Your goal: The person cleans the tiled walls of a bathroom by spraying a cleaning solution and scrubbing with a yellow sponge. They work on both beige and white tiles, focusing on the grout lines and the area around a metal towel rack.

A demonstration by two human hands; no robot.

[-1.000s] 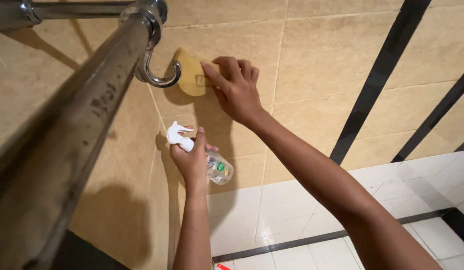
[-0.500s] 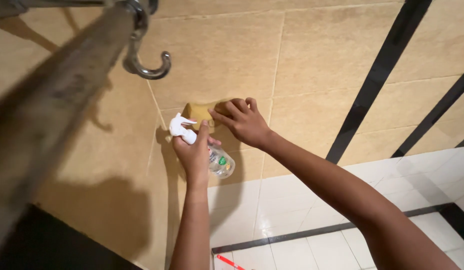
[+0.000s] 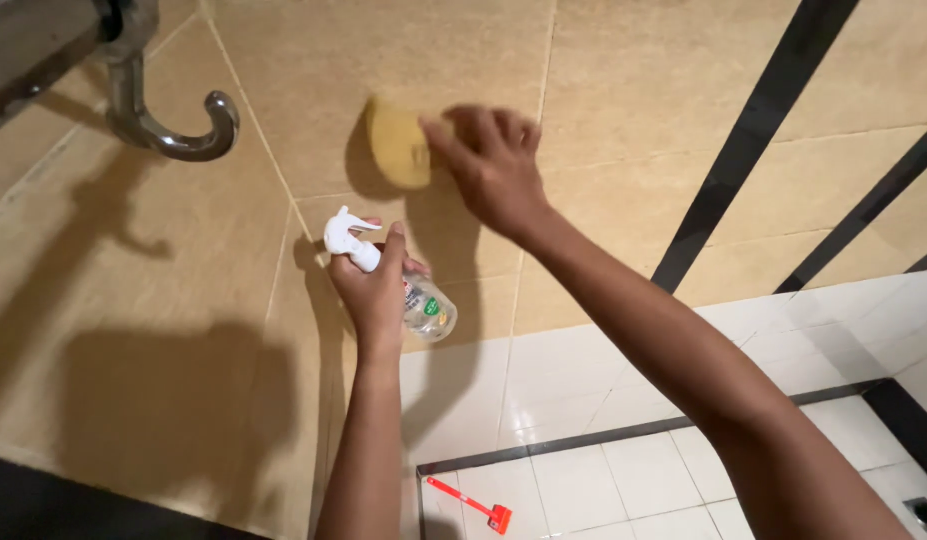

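My right hand (image 3: pixel 492 165) presses a yellow sponge (image 3: pixel 397 143) flat against the beige wall tiles (image 3: pixel 624 90), fingers spread over its right part. Just below it, my left hand (image 3: pixel 376 292) grips a small clear spray bottle (image 3: pixel 428 310) with a white trigger head (image 3: pixel 346 238) pointing left, held close to the wall. The sponge's right side is hidden under my fingers.
A chrome hook (image 3: pixel 174 128) hangs from a metal rail at the upper left. Black stripes (image 3: pixel 754 140) run diagonally across the wall on the right. Below are white tiles (image 3: pixel 604 480) with a dark border, and a small red scraper (image 3: pixel 474 503) lies there.
My right hand slid the sponge down the wall and then back up slightly toward the right. The view shifted, so the rail and hook moved to the upper left. The left hand keeps the bottle.
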